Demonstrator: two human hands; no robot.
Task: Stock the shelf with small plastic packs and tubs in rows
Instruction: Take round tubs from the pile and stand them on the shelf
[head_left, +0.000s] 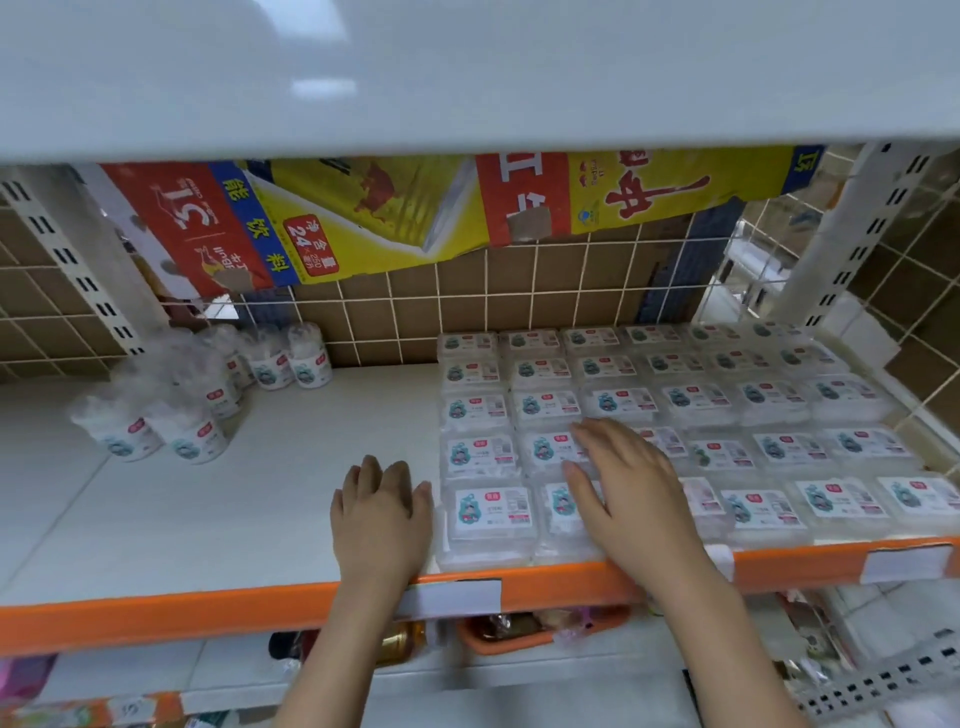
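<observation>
While the left hand (382, 512) rests flat on the shelf (218, 499) beside the packs (675, 415), holding nothing, the right hand (618, 483) lies flat across them, gripping none. Pressing sideways could skew the rows; tubs (197, 395) stand well apart, some tipped.

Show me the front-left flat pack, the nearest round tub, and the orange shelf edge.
front-left flat pack (488, 512), head view, on its label.
nearest round tub (189, 434), head view, on its side wall.
orange shelf edge (208, 608), head view, on the bare front strip.
</observation>
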